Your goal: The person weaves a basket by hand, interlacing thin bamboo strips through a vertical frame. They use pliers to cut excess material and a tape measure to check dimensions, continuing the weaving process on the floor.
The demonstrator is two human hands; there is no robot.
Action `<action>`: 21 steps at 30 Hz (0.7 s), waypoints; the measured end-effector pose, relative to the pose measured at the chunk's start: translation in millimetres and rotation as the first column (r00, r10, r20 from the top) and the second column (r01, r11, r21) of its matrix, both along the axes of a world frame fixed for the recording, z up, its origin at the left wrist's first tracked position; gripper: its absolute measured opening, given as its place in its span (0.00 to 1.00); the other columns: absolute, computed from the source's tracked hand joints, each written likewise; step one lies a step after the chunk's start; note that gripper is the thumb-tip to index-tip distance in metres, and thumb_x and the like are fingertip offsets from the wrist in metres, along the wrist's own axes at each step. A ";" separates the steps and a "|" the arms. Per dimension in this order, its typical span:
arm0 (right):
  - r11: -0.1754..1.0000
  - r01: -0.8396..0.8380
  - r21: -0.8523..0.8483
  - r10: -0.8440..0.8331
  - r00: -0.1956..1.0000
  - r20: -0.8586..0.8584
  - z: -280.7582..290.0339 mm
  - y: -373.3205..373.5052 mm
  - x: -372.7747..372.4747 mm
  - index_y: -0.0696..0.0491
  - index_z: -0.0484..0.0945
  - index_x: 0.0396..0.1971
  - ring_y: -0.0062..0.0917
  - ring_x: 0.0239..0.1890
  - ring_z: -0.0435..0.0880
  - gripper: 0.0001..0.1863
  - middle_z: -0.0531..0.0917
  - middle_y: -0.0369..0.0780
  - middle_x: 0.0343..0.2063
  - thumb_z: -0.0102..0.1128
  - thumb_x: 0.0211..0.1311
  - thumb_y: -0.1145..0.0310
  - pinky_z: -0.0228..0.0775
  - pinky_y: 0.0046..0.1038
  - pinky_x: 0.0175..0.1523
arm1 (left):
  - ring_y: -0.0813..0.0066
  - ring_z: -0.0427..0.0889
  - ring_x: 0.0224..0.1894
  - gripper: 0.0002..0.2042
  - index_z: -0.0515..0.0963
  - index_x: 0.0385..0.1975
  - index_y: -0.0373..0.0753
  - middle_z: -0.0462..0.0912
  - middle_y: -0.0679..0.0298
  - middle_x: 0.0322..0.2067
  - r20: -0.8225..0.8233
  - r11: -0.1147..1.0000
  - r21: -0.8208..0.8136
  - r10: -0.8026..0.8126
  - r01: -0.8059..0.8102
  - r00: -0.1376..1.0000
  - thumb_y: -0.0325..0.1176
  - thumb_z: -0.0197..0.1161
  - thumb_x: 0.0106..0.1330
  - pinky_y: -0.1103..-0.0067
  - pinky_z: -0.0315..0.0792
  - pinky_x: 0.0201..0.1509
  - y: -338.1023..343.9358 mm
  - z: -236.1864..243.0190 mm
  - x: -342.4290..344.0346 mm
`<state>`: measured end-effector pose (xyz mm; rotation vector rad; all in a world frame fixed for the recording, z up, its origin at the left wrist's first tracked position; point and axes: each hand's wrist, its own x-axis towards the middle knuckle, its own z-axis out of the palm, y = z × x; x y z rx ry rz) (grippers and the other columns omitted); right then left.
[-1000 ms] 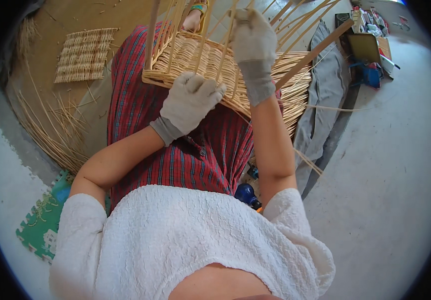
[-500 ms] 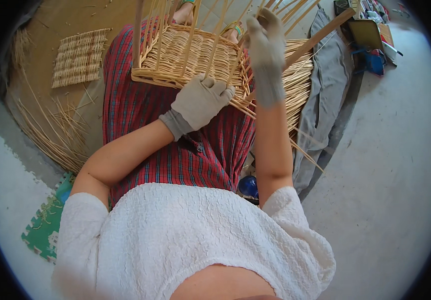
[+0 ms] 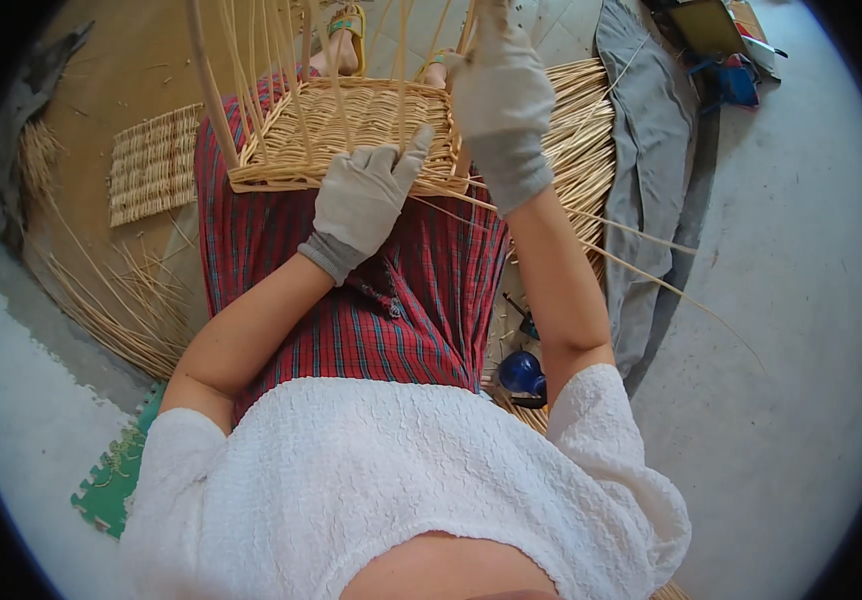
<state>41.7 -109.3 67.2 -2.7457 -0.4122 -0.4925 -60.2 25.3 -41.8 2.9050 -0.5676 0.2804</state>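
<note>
A light wicker basket base (image 3: 306, 125) with tall upright canes and thicker corner sticks (image 3: 206, 85) rests over my red plaid cloth (image 3: 291, 260). My left hand (image 3: 361, 200), in a grey-white glove, has curled fingers on the basket's near rim, its index finger raised along the canes. My right hand (image 3: 501, 120), gloved alike, is raised at the basket's right corner with fingers closed around an upright piece, partly hidden and blurred. Long loose weaving strands (image 3: 671, 245) trail rightward from the near rim beneath my right forearm.
A flat woven mat (image 3: 151, 160) and loose canes (image 3: 101, 310) lie left, a green foam mat (image 3: 111, 480) lower left. A cane bundle (image 3: 581, 120) on grey cloth (image 3: 651, 150) lies right, a blue object (image 3: 521, 372) by my right elbow, assorted items (image 3: 736, 80) upper right.
The basket has shifted left and sits more level. My left hand has moved slightly with it along the near rim. My right hand remains raised at the right corner; the view has shifted a little.
</note>
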 end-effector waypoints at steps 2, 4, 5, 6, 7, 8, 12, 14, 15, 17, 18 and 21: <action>0.980 -0.107 0.166 0.103 0.994 0.033 -1.1 14.6 -1.3 0.51 0.56 0.78 0.48 0.46 0.86 0.51 0.84 0.53 0.48 0.75 0.54 0.66 0.79 0.45 0.48 | 0.65 0.82 0.49 0.26 0.72 0.69 0.48 0.80 0.62 0.45 -0.053 1.000 0.004 0.014 -0.014 0.999 0.30 0.58 0.69 0.67 0.76 0.48 5.1 7.6 -0.6; 0.980 -0.095 0.174 0.125 0.976 -0.176 8.5 7.6 -36.3 0.61 0.60 0.74 0.45 0.52 0.87 0.43 0.83 0.52 0.56 0.71 0.63 0.64 0.78 0.44 0.57 | 0.65 0.82 0.48 0.25 0.76 0.66 0.52 0.80 0.62 0.44 -0.127 0.995 0.072 0.073 -0.065 0.989 0.30 0.61 0.67 0.67 0.76 0.48 0.1 18.8 3.6; 0.995 -0.025 0.097 0.055 0.947 -0.317 3.9 -1.4 -58.4 0.60 0.61 0.73 0.46 0.53 0.86 0.43 0.83 0.51 0.57 0.73 0.62 0.63 0.78 0.44 0.58 | 0.65 0.82 0.48 0.25 0.77 0.64 0.54 0.81 0.61 0.44 -0.149 0.991 0.108 0.098 -0.082 0.984 0.30 0.62 0.66 0.66 0.76 0.47 -0.2 23.7 6.9; 0.999 0.024 0.025 -0.010 0.897 -0.441 -5.6 -11.3 -73.0 0.59 0.63 0.73 0.46 0.54 0.85 0.44 0.83 0.51 0.57 0.75 0.60 0.62 0.77 0.44 0.58 | 0.64 0.82 0.48 0.24 0.79 0.62 0.54 0.81 0.61 0.43 -0.127 0.999 0.002 0.052 -0.052 0.991 0.29 0.64 0.64 0.66 0.76 0.47 4.7 22.2 8.1; 0.987 -0.121 -0.101 0.086 0.950 -0.301 -23.6 -34.9 -84.6 0.58 0.65 0.71 0.44 0.53 0.86 0.44 0.84 0.50 0.54 0.75 0.58 0.56 0.77 0.42 0.56 | 0.63 0.82 0.48 0.24 0.80 0.60 0.54 0.81 0.60 0.42 -0.101 0.994 -0.106 0.002 -0.013 0.995 0.29 0.66 0.63 0.66 0.76 0.47 9.2 17.5 7.7; 0.941 -0.240 -0.238 0.201 0.964 -0.177 -39.0 -56.3 -92.5 0.58 0.67 0.69 0.42 0.52 0.86 0.45 0.85 0.49 0.52 0.75 0.57 0.51 0.77 0.41 0.54 | 0.62 0.82 0.48 0.23 0.82 0.58 0.53 0.82 0.60 0.41 -0.083 0.978 -0.207 -0.044 0.026 0.996 0.28 0.68 0.62 0.65 0.77 0.46 16.2 15.2 2.9; 0.898 -0.344 -0.275 0.295 0.933 -0.205 -39.1 -83.4 -94.2 0.58 0.74 0.64 0.38 0.55 0.85 0.35 0.85 0.47 0.54 0.67 0.64 0.51 0.77 0.40 0.56 | 0.57 0.84 0.43 0.16 0.81 0.54 0.45 0.82 0.58 0.42 0.001 0.865 -0.499 0.059 -0.050 0.998 0.37 0.68 0.67 0.64 0.77 0.44 28.3 74.7 11.5; 0.872 -0.362 -0.330 0.324 0.931 -0.166 -40.4 -81.6 -91.1 0.59 0.76 0.61 0.39 0.54 0.86 0.33 0.86 0.46 0.53 0.66 0.65 0.50 0.78 0.41 0.54 | 0.52 0.85 0.37 0.15 0.82 0.47 0.39 0.84 0.52 0.36 -0.090 0.659 -0.751 -0.056 -0.030 0.994 0.43 0.66 0.72 0.65 0.78 0.40 2.8 71.9 25.4; 0.873 -0.372 -0.317 0.333 0.927 -0.170 -41.4 -82.4 -91.6 0.58 0.79 0.58 0.38 0.51 0.87 0.30 0.87 0.46 0.50 0.66 0.65 0.51 0.79 0.40 0.52 | 0.51 0.85 0.36 0.15 0.82 0.45 0.38 0.84 0.51 0.34 -0.174 0.615 -0.786 -0.133 -0.056 0.976 0.45 0.65 0.73 0.64 0.77 0.39 -10.7 62.5 31.0; 0.878 -0.380 -0.292 0.341 0.923 -0.176 -44.3 -86.3 -88.4 0.55 0.84 0.52 0.38 0.47 0.89 0.24 0.89 0.45 0.45 0.67 0.65 0.52 0.80 0.40 0.49 | 0.50 0.85 0.32 0.20 0.82 0.40 0.34 0.84 0.50 0.26 -0.368 0.597 -0.781 -0.199 -0.185 0.908 0.49 0.62 0.76 0.65 0.77 0.36 -25.2 40.4 44.2; 0.900 -0.381 -0.212 0.302 0.895 -0.328 -38.6 -88.0 -80.1 0.54 0.85 0.50 0.38 0.45 0.89 0.21 0.89 0.45 0.42 0.67 0.65 0.53 0.80 0.39 0.48 | 0.58 0.84 0.31 0.21 0.82 0.40 0.34 0.85 0.53 0.27 -0.412 0.581 -0.779 -0.191 -0.235 0.891 0.50 0.61 0.77 0.68 0.77 0.37 -26.0 33.3 45.1; 0.970 -0.210 0.119 0.235 0.708 -0.666 -23.2 -94.4 -49.5 0.45 0.91 0.44 0.38 0.37 0.90 0.12 0.88 0.45 0.29 0.68 0.65 0.58 0.81 0.37 0.46 | 0.77 0.81 0.29 0.24 0.83 0.41 0.32 0.86 0.61 0.29 -0.515 0.565 -0.756 -0.200 -0.332 0.834 0.52 0.57 0.80 0.76 0.76 0.36 -21.9 32.0 43.6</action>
